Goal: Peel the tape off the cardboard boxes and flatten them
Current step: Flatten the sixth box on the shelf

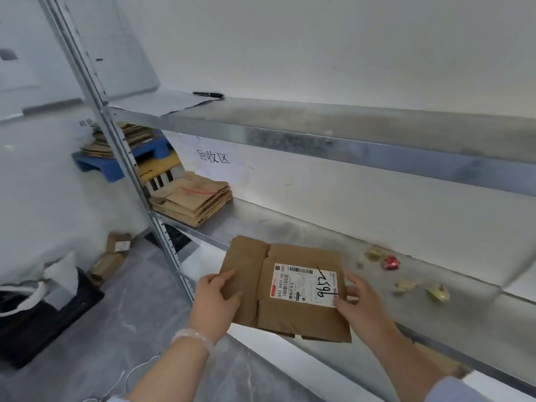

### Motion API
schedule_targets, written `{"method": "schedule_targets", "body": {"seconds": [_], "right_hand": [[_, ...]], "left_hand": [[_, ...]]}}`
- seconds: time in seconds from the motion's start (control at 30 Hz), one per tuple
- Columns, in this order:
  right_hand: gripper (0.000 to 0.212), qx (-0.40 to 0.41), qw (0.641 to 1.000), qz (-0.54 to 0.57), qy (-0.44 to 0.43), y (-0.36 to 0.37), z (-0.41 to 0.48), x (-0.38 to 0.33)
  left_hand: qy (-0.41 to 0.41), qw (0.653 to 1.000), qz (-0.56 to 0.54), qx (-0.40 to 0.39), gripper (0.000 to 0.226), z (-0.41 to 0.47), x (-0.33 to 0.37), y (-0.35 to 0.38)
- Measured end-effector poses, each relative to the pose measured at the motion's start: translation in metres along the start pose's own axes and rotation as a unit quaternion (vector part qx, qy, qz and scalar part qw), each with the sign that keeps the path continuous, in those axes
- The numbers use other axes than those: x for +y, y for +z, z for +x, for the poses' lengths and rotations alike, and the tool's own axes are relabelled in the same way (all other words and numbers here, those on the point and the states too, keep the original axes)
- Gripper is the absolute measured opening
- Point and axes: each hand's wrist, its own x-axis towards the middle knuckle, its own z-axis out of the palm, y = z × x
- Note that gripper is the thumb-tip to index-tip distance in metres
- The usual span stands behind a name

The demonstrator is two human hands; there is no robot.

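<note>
Head view: flattened cardboard box (285,291) held over shelf (290,224).
Left hand (214,300) grips left flap; right hand (359,300) grips labelled edge.

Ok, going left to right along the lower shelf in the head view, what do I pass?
First the stack of flattened cardboard → labelled flattened box → red crumpled scrap → rightmost yellowish scrap.

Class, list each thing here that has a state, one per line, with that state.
Cardboard box: flattened, held in both hands.
Label: stuck on box.
Left hand: grips box.
Right hand: grips box.
Box stack: flattened, piled.
Tape scraps: crumpled, loose on shelf.
</note>
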Motion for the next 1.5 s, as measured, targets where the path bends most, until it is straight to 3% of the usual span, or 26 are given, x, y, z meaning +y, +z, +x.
{"method": "schedule_targets", "body": {"seconds": [0.57,0.83,1.03,1.27,1.4,1.5], "right_hand": [[0.059,-0.092,0.987,-0.09,-0.094,0.207,0.201,-0.142],[0.061,-0.088,0.984,-0.13,-0.087,0.286,0.266,-0.187],[0.06,-0.005,0.993,-0.115,-0.02,0.346,0.299,-0.202],[0.053,0.083,0.99,-0.092,0.065,0.396,0.323,-0.205],[0.053,0.087,0.984,-0.128,0.086,0.416,0.321,-0.202],[0.058,0.064,0.978,-0.162,0.113,0.422,0.312,-0.2]], "left_hand": [[-0.065,0.995,0.045,0.061,0.044,0.233,-0.102,-0.117],[-0.077,0.978,0.185,0.056,0.053,0.35,-0.133,-0.155],[-0.012,0.967,0.253,-0.015,0.057,0.441,-0.145,-0.173],[0.098,0.921,0.358,-0.114,0.06,0.514,-0.169,-0.172],[0.195,0.897,0.358,-0.174,0.057,0.523,-0.184,-0.16],[0.2,0.884,0.352,-0.234,0.057,0.529,-0.193,-0.155]]}}
